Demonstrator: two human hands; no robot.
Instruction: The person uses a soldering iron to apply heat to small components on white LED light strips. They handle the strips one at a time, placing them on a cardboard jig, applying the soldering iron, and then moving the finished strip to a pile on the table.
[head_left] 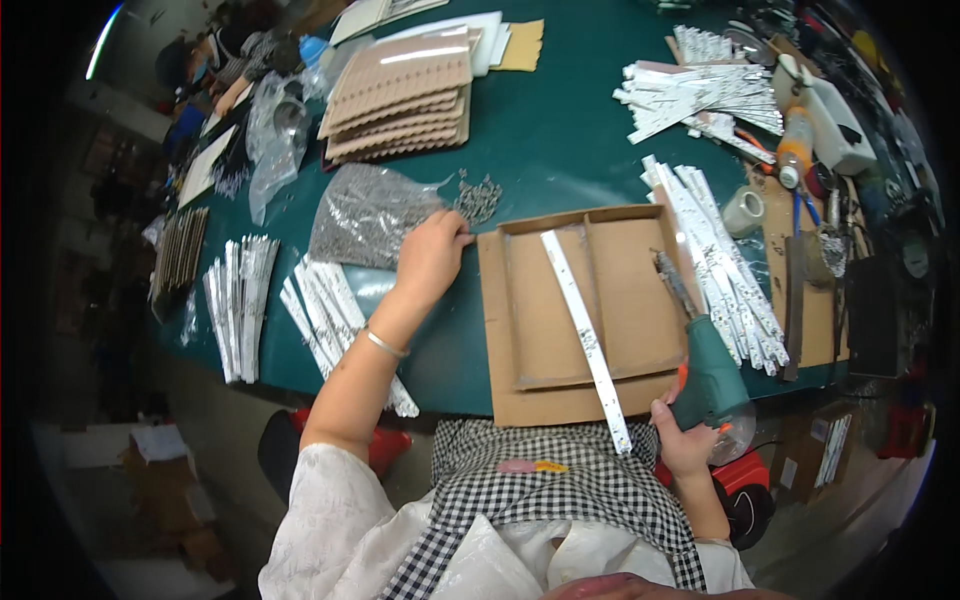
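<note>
My left hand (432,255) has its fingers curled together beside a clear plastic bag (368,215) full of small grey metal pieces, probably screws. A loose heap of the same pieces (478,198) lies just beyond the fingertips; anything pinched between them is hidden. My right hand (684,442) grips a green power drill (712,378) low at the right, its bit pointing up and away over the tray's right side. Between the hands, a shallow brown cardboard tray (640,300) lies at the table's near edge. One white strip (588,345) slants across it, its near end overhanging my checked apron.
Bundles of white strips lie at left (240,308), near my left forearm (330,315), and right of the tray (720,265). More strips (705,90) are piled far right, near an orange-and-clear bottle (795,145). Stacked brown corrugated sheets (405,90) stand at the back of the green table (570,130).
</note>
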